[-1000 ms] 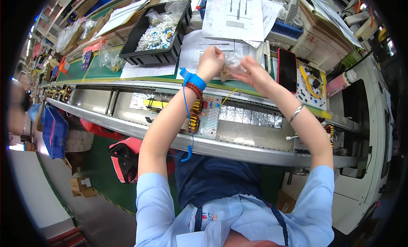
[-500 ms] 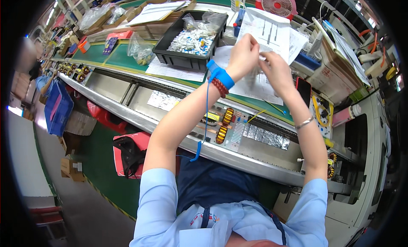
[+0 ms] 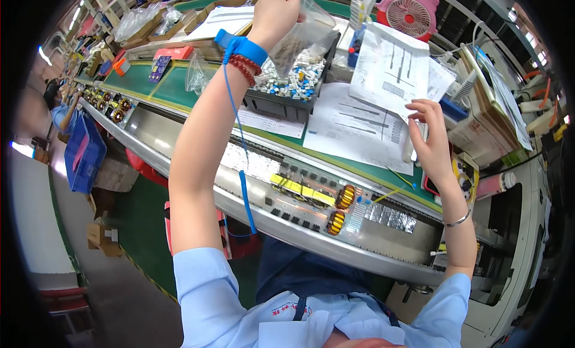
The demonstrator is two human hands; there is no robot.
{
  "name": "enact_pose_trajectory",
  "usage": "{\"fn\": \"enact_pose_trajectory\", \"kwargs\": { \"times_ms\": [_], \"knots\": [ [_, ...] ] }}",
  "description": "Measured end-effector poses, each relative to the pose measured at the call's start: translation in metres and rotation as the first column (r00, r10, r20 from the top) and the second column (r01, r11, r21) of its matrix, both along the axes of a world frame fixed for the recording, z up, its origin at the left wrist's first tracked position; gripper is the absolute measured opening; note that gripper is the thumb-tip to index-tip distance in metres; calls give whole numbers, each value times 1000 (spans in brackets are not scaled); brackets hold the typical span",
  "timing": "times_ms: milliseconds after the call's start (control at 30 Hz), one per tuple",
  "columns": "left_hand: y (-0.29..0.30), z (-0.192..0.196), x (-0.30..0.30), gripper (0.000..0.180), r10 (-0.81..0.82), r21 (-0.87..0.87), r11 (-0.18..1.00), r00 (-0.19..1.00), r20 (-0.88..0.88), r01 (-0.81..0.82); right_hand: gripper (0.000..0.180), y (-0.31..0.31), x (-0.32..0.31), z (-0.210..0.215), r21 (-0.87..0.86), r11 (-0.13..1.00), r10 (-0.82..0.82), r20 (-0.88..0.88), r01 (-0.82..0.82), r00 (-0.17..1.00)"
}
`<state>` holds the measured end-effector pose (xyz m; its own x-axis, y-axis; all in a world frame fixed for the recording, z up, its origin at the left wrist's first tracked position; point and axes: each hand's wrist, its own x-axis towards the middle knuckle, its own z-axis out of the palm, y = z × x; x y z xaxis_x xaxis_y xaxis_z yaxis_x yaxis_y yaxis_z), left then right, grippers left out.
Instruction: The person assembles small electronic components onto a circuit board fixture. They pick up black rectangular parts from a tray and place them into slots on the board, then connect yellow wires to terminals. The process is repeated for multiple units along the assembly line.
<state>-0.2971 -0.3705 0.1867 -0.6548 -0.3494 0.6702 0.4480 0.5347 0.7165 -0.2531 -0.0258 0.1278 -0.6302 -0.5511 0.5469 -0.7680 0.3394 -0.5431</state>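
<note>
My left hand is raised at the far side, closed on the top of a clear plastic bag with small dark parts in its lower end. The bag hangs over a black bin filled with small white and blue parts. A blue wrist strap with a cord circles my left wrist. My right hand hovers at the right edge of printed sheets, its fingers apart and slightly bent, with nothing visible in them. Below lies a circuit board with copper-wound coils on the conveyor.
The metal rail of the conveyor runs across in front of me. A pink fan stands at the back. Stacked cartons and papers rise at the right. More boards with coils sit on the line at the far left, near another person.
My hands have parted. The left moved up and left over the bin with the plastic bag; the right moved right and down. The circuit board appears further right and lower.
</note>
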Motion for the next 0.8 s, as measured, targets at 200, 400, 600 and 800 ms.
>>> {"fn": "enact_pose_trajectory", "kwargs": {
  "times_ms": [200,400,600,800],
  "knots": [
    [-56,-47,-58,9,210,-113,968,970,-122,-224,23,-50,-38,-3,68,995,68,112,-76,991],
    [-64,-107,-82,15,-110,-152,976,955,277,157,22,-128,-78,-22,95,973,194,144,-209,970],
    [-94,-118,-20,33,222,-604,729,723,654,323,17,-197,-117,-39,314,926,280,-206,-208,938],
    [-85,-135,-8,53,314,-715,536,681,662,449,19,-224,-131,-52,343,914,198,85,-215,976]
  ]
}}
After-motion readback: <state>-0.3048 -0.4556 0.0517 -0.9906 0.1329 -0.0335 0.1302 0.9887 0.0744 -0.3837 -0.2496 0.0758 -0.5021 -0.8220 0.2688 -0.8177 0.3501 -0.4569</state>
